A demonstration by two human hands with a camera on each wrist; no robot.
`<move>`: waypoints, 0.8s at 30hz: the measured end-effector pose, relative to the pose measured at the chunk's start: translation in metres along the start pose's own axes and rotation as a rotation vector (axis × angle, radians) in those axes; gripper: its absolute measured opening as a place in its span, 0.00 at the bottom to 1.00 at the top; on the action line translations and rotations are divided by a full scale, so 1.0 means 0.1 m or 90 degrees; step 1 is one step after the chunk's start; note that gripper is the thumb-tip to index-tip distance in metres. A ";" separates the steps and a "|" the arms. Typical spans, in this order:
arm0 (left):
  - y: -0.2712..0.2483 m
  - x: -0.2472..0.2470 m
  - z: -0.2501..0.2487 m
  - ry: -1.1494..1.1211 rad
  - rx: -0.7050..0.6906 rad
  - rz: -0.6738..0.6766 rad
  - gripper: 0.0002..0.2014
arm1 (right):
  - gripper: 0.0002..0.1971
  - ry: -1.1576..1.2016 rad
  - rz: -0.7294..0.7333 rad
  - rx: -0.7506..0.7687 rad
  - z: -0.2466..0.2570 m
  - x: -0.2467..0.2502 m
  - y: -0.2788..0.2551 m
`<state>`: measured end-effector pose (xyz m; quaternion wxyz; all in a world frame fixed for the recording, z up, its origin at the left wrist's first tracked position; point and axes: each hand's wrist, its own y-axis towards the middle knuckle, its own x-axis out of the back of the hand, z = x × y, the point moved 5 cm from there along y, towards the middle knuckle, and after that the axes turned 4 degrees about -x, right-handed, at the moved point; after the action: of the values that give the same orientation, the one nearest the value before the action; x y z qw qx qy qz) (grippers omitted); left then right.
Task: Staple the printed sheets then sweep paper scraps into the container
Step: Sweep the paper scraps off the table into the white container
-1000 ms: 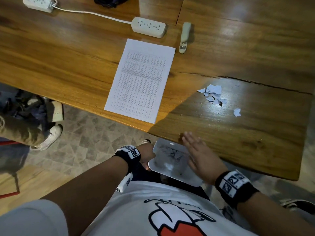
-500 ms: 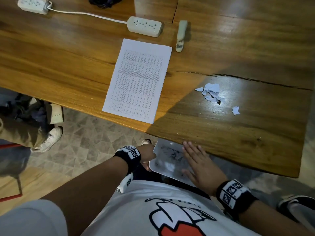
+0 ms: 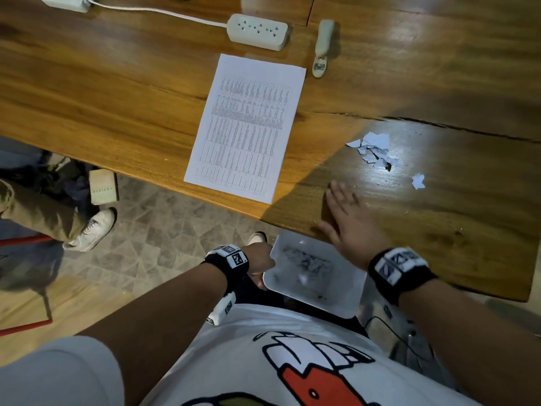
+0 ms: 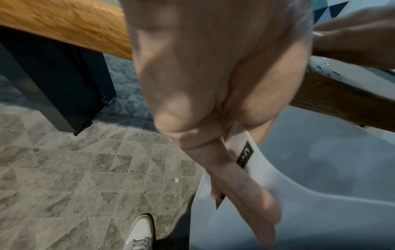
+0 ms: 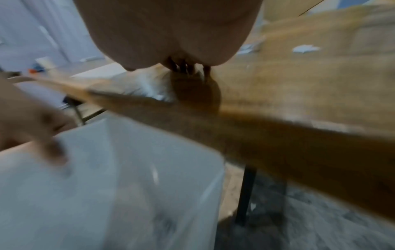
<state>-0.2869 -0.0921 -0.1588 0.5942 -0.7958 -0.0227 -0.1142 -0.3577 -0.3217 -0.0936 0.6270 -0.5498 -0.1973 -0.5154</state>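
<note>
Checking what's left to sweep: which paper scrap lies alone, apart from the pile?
The small lone scrap, right of the scrap pile and nearer the table's front edge.

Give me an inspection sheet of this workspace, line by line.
Surface: wooden table, long crack near the scraps.
Job's things: printed sheets flat; stapler beyond them; paper scraps piled, one apart; container below the table edge, scraps inside.
Clutter: nothing seen.
Hands: left hand holds the container; right hand flat on the table, short of the scraps.
Cables: power strip with white cord.
Surroundings: tiled floor, another person's shoe.
</note>
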 end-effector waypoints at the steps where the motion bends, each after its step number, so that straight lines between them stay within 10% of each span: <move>1: -0.01 0.00 0.01 -0.002 0.001 0.000 0.16 | 0.36 -0.004 0.020 0.053 0.11 -0.14 -0.20; 5: 0.00 0.04 0.05 -0.005 -0.009 -0.004 0.16 | 0.30 0.024 0.044 0.198 0.27 -0.37 -0.71; 15: -0.09 0.05 0.02 -0.033 -0.010 0.001 0.02 | 0.37 -0.023 -0.021 -0.027 0.12 0.35 0.67; 24: 0.03 0.07 -0.03 -0.018 -0.018 -0.015 0.16 | 0.29 0.060 0.051 0.171 0.30 -0.50 -0.80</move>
<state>-0.2801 -0.0960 -0.1592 0.5810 -0.8055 -0.0388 -0.1104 -0.4366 -0.2623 -0.0861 0.7237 -0.4433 -0.2126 -0.4843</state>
